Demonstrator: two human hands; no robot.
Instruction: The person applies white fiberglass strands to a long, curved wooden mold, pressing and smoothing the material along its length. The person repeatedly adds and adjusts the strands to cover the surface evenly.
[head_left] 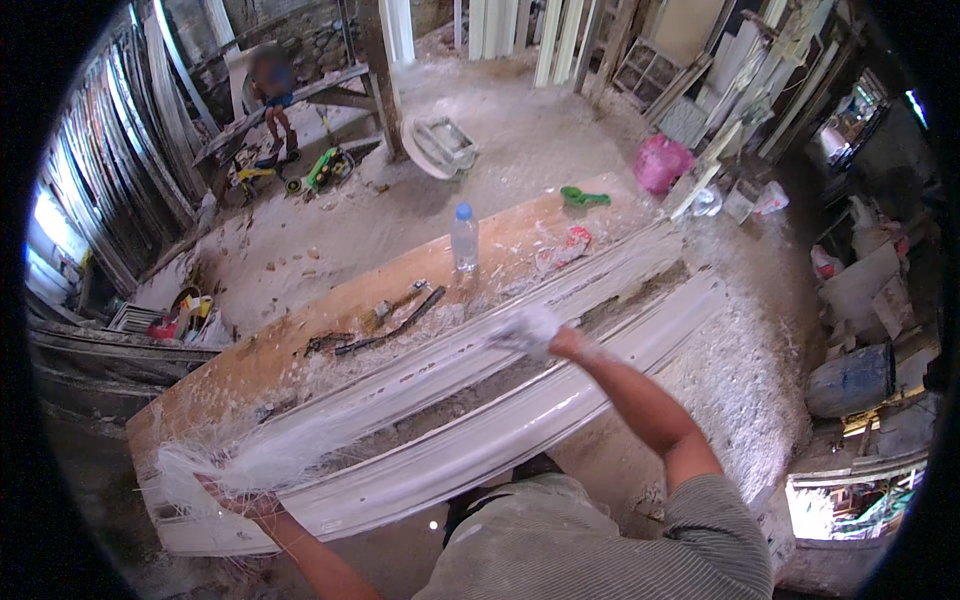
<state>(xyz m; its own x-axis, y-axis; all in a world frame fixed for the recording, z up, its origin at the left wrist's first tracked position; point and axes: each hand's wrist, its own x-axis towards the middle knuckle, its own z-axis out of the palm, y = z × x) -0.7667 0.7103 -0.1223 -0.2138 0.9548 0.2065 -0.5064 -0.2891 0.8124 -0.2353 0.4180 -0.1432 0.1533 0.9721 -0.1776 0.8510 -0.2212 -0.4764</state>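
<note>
Far left: long, narrow strips (120,160), stood upright in a close row. Left end of the worktable (330,305): a loose tangle of fibres (195,465) — white, fine, hair-like — spread over the ends of two long mouldings.

Left hand (245,502): fingers partly opened and set among the fibres, strands touched; how firmly they are gripped cannot be told. Forearm brought in from the lower edge, hand pointed up and leftward.

Centre: far moulding (430,355), white, ridged, laid lengthwise across the table and marked by a row of small dark spots; near moulding (450,455), smooth and glossy, laid alongside, with a rough grey gap between them. Beyond these, a brush (380,314) and a dark, slender stick (400,322) are laid on the wooden surface; a clear plastic bottle (464,245), blue-capped, is stood upright.

Right hand (528,332): coated in white, placed over the far moulding; fingers extended leftward and blurred — whether anything is held cannot be told. Elbow bent, forearm reached across the near moulding.

Farther right: crumpled red-and-white plastic (565,250), a green scoop (584,197), a pink bag (662,164) and a blue drum (852,382).
</note>
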